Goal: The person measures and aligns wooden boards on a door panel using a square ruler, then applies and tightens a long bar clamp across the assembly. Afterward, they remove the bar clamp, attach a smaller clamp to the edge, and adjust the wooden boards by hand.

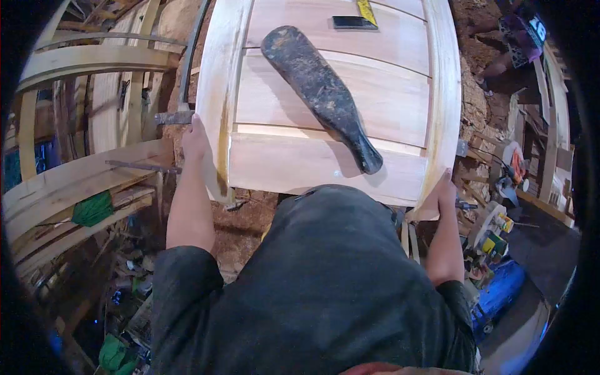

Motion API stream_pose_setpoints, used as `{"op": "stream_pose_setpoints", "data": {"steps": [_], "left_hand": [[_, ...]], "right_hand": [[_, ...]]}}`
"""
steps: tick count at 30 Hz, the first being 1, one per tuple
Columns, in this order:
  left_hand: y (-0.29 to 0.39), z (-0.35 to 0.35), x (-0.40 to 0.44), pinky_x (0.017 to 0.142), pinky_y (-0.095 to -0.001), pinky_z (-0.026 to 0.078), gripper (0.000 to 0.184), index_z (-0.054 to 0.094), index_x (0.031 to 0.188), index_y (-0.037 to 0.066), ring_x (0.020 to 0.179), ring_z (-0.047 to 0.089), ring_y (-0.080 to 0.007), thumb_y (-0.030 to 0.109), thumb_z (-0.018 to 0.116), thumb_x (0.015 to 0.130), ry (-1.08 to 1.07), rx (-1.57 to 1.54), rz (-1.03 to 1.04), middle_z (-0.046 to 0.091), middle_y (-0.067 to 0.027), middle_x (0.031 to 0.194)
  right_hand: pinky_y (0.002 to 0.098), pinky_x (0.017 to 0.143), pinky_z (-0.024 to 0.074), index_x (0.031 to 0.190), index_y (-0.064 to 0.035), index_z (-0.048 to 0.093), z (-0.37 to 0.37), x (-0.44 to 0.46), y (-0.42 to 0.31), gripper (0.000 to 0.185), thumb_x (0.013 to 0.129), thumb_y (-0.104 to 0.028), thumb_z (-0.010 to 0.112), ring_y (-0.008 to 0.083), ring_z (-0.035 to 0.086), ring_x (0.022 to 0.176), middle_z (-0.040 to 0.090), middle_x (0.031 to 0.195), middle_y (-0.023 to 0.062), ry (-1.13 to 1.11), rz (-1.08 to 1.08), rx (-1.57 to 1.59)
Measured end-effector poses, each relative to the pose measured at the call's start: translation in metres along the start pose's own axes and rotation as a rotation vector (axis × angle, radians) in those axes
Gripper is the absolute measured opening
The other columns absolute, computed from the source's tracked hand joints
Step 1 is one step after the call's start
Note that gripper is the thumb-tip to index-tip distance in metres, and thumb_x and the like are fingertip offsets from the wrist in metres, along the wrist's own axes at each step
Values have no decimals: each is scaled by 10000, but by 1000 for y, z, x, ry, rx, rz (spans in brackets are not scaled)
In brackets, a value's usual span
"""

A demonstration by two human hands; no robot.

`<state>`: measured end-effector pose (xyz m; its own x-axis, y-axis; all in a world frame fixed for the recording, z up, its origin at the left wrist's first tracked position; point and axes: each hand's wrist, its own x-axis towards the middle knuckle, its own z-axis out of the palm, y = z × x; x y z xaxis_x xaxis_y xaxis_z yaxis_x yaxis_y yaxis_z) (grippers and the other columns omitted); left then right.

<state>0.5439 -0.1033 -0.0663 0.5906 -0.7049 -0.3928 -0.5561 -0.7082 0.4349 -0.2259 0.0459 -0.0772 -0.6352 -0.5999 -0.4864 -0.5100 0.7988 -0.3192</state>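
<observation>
A pale wooden panel door (331, 159), made of framed horizontal boards, lies in front of my body. My left hand (195, 140) grips its left side rail near the close corner, beside the metal jaw of a bar clamp (175, 117). My right hand (445, 190) holds the right side rail near its close end. On both hands, the fingers beneath the edge are mostly hidden. A dark, worn wooden mallet (312, 81) shaped like a paddle lies diagonally across the boards, its narrow handle towards me. Farther up rests a black and yellow tool (356, 22), partly cut off.
Wooden frames and beams (94, 62) stand at the left, with green cord (92, 208) hung on them. Sawdust covers the ground. At right are small containers (497, 240), a blue object (500, 287) and other clutter. Another person (519, 37) is at the upper right.
</observation>
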Motion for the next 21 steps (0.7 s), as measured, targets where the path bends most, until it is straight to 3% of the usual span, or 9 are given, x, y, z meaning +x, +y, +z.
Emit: {"op": "stream_pose_setpoints", "data": {"steps": [3, 6, 9, 12, 15, 18, 21], "left_hand": [[20, -7, -19, 1081, -473, 410, 848, 673, 1247, -1, 1259, 568, -412, 724, 351, 947, 66, 7, -28, 631, -280, 1286], [27, -11, -24, 1076, -469, 417, 815, 676, 1250, 8, 1245, 580, -409, 706, 387, 946, 89, 125, -82, 646, -275, 1264], [32, -15, -35, 1080, -480, 413, 814, 696, 1230, 31, 1256, 567, -420, 718, 369, 944, 126, 70, -42, 643, -277, 1268], [10, -8, -14, 1061, -496, 424, 686, 649, 1296, 23, 1196, 595, -423, 596, 461, 969, 110, 59, 16, 635, -251, 1274], [-13, 3, -6, 1028, -504, 446, 499, 545, 1432, 124, 1131, 617, -396, 338, 543, 981, 372, -62, 399, 588, -183, 1307], [0, -30, -16, 998, -520, 451, 640, 442, 1507, 308, 1151, 598, -348, 87, 549, 916, 185, 455, 926, 514, -111, 1360], [26, -42, -27, 998, -521, 435, 751, 447, 1476, 448, 1269, 521, -303, 17, 537, 868, 36, 682, 1195, 456, -62, 1443]], "right_hand": [[475, 997, 437, 1162, 157, 633, -5, -2, 1, 1015, 970, -763, 249, 481, 589, 1164, 640, 1151, 370, -84, -12, 76], [473, 969, 458, 1177, 132, 637, 1, 8, 10, 943, 983, -730, 309, 457, 617, 1121, 662, 1129, 337, 27, -25, -28], [483, 980, 465, 1239, 110, 602, 5, -15, -3, 788, 1007, -621, 418, 452, 611, 1149, 653, 1201, 302, 221, -155, 41], [468, 1019, 455, 1274, 66, 595, 13, -49, -10, 594, 1020, -463, 507, 427, 591, 1192, 638, 1260, 263, 497, -215, -7], [466, 975, 462, 1275, 44, 606, 13, -89, 10, 452, 1023, -321, 521, 402, 609, 1142, 640, 1226, 263, 700, -332, -47], [459, 968, 464, 1279, 28, 596, 4, -132, 43, 439, 1021, -319, 518, 386, 600, 1146, 628, 1260, 233, 647, -272, -100], [453, 964, 465, 1238, 17, 608, 12, -156, 81, 416, 1012, -324, 538, 376, 613, 1110, 650, 1206, 219, 591, -322, -201]]}}
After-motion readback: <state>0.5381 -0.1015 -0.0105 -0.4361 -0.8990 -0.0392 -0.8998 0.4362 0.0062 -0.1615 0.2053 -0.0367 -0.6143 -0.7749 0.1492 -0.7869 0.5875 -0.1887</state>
